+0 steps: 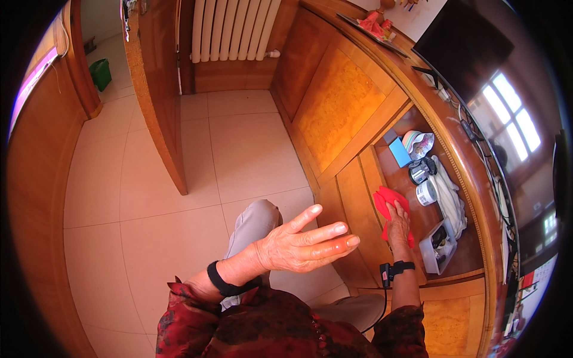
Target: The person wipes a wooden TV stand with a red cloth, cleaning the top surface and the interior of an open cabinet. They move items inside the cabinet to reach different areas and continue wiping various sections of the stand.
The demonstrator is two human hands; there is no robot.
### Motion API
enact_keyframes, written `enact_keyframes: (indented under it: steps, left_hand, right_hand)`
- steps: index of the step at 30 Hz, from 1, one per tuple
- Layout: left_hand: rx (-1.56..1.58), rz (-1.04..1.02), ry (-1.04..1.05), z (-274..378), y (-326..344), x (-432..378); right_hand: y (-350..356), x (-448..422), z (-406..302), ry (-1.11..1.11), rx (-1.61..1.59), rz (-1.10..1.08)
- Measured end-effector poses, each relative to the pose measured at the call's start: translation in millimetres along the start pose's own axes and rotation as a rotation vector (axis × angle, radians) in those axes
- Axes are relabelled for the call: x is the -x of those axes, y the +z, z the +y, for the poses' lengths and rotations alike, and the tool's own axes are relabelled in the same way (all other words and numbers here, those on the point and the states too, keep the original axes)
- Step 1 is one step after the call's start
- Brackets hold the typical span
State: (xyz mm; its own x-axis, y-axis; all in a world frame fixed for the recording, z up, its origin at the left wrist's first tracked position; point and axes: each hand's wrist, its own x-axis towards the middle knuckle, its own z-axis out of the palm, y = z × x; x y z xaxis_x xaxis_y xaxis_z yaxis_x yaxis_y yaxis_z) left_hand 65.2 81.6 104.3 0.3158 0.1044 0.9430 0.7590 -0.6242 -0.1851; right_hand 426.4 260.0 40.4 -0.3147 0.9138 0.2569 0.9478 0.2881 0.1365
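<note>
My right hand [398,223] presses on a bunched red cloth [388,199] at the front edge of an open cabinet shelf [403,179]. In mid-air before my body is my left hand [309,244], its fingers apart and nothing in it. Beyond the cloth stand a white round tub [426,192] with a printed label and a silver and black device [419,172]. A light-blue box [399,152] and a patterned fabric hat [421,144] lie farther back. Nearer to me is a translucent plastic bin [433,255] holding small dark items. A white cloth [447,197] lies along the back.
A television [506,89] and cables stand on the cabinet top [447,129]. Ahead, a wooden door [156,89] stands ajar near a white radiator [233,31]. A green bin [100,74] is on the tiled floor beyond the doorway. My bent knee [257,219] is beside the cabinet.
</note>
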Motion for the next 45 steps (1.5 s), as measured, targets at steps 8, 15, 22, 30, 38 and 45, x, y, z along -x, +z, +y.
enact_keyframes:
  steps: [8, 15, 22, 30, 38, 45]
  left_hand:
    - [-0.009, -0.009, 0.005, -1.4, -0.5, -1.0]
    - [0.009, 0.017, 0.004, -1.5, 1.7, -3.5]
    - [0.012, 0.016, 0.005, -2.3, 3.0, -4.6]
    - [0.579, -0.039, -0.374, 3.5, -3.4, -9.1]
    - [1.809, 0.428, -0.981, 3.4, 2.2, -10.8]
    - [2.139, 0.617, -1.181, 0.5, 7.2, -9.2]
  right_hand:
    - [1.2, -0.3, 0.5, 0.0, 0.003, -0.003]
    - [2.0, -0.1, 1.2, 0.001, 0.005, 0.001]
    - [2.4, -0.5, 1.0, 0.0, 0.004, 0.001]
    - [8.3, -0.6, 5.2, 0.016, -0.002, 0.01]
    - [2.9, -0.2, -2.5, 0.011, 0.005, 0.045]
    - [3.7, 0.6, -1.9, 0.017, -0.014, 0.047]
